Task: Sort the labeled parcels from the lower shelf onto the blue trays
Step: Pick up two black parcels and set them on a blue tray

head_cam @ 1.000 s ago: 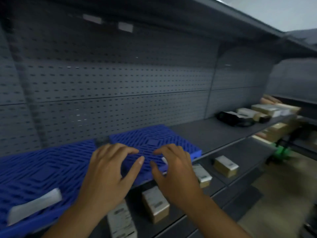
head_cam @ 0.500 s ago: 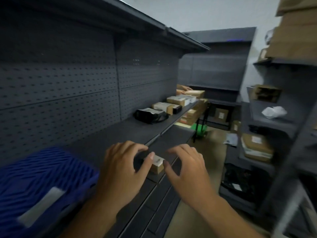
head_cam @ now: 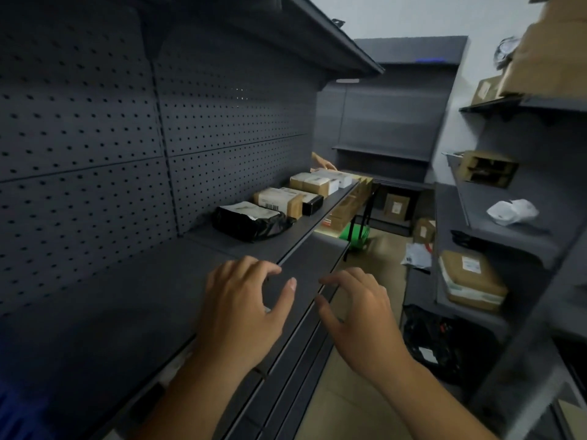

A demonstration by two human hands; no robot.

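Far to the left of my left hand, at the bottom corner of my view, a sliver of blue tray (head_cam: 12, 417) shows, blurred and mostly cut off. Between it and my left forearm something pale lies on the lower shelf (head_cam: 286, 376), too hidden for me to say whether it is a parcel.

My left hand (head_cam: 241, 315) hangs palm down over the front edge of the dark upper shelf (head_cam: 95, 312), fingers curled and spread wide, thumb stretched toward my other hand, holding nothing. Beyond its fingertips, well apart from it, a black plastic-wrapped parcel (head_cam: 251, 222) lies on the same shelf. Behind that sits a brown box with a barcode label (head_cam: 279, 201), a small black box (head_cam: 313, 204) touching its right side, and farther back more labelled brown boxes (head_cam: 317, 182). At the far end another person's hand (head_cam: 322, 161) rests on those boxes.

My right hand (head_cam: 359, 315) hovers just beside my left, over the edge of the lower shelf and the floor, fingers bent and loosely apart, empty too. To its right, across the aisle, a grey rack (head_cam: 460, 306) carries a flat brown labelled parcel (head_cam: 470, 277), with a crumpled white bag (head_cam: 513, 211) on the shelf above.
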